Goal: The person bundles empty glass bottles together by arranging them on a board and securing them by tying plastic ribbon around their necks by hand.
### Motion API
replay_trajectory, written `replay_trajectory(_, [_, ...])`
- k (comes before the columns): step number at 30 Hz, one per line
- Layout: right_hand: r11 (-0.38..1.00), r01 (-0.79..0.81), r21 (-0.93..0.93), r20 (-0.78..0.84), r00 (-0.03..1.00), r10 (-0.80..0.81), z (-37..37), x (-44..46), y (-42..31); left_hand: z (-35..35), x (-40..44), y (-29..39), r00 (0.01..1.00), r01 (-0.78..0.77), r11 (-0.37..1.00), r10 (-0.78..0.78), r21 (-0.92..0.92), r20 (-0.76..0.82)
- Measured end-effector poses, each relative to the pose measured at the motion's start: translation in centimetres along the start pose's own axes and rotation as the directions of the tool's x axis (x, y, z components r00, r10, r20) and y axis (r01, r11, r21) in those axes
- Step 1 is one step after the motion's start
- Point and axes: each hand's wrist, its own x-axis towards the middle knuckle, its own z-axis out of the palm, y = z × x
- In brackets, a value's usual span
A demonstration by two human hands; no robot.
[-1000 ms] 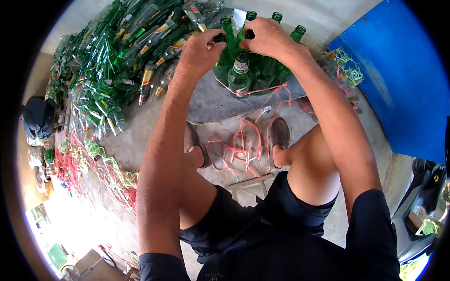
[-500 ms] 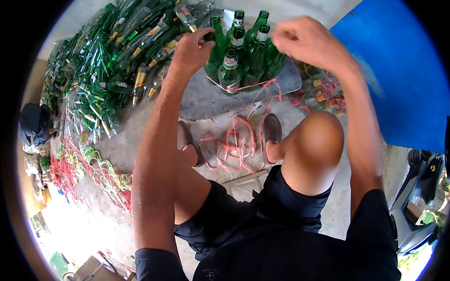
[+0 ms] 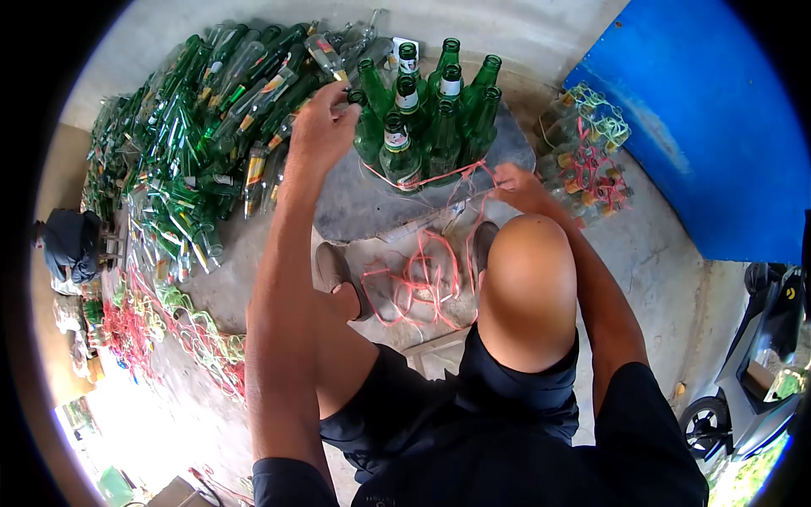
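Several green glass bottles point(image 3: 407, 160) stand upright in a bundle, with a thin pink plastic string point(image 3: 439, 177) around their lower part. They rest on a low grey slab point(image 3: 346, 207) in front of me. My left hand point(image 3: 319, 131) is beside the neck of the leftmost bottle, thumb and fingers apart; whether it touches the glass is hard to tell. Low at the bundle's right side, my right hand point(image 3: 519, 188) has its fingers closed on the string near its knot. Loose pink string point(image 3: 418, 275) lies tangled on the floor between my feet.
A large heap of green and clear bottles point(image 3: 182, 144) lies at the left against the wall. Bottles tied with pink and green string point(image 3: 596, 156) stand at the right, near a blue panel point(image 3: 676, 127). More tangled string point(image 3: 198, 329) lies on the floor at left.
My right hand has come down from above the bottles to the string at their right side. My left hand has eased slightly away from the leftmost bottle's neck. The view has shifted.
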Motion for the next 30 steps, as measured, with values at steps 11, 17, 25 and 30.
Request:
replay_trajectory(11, [0.954,-0.249,0.169,0.013,0.968,0.251,-2.8,-4.5,-6.8,-0.4,-3.9,8.5,0.977,-0.192,0.966,0.171,-0.171,-0.128])
replay_trajectory(17, [0.99,-0.091,-0.109,-0.057,0.995,0.085,-6.5,-4.0,-12.0,5.5,-5.8,10.8,0.972,-0.083,0.926,0.157,-0.369,0.175])
replay_trajectory(25, [0.95,0.102,-0.296,-0.012,0.994,-0.111,-9.1,-0.8,-17.1,12.2,-6.4,10.1,0.963,-0.228,0.97,0.238,-0.088,0.126])
replay_trajectory(30, [0.921,0.137,-0.364,0.047,0.991,-0.129,-10.0,0.3,-19.8,14.1,-5.4,10.3,0.975,-0.027,0.985,0.064,-0.171,0.212])
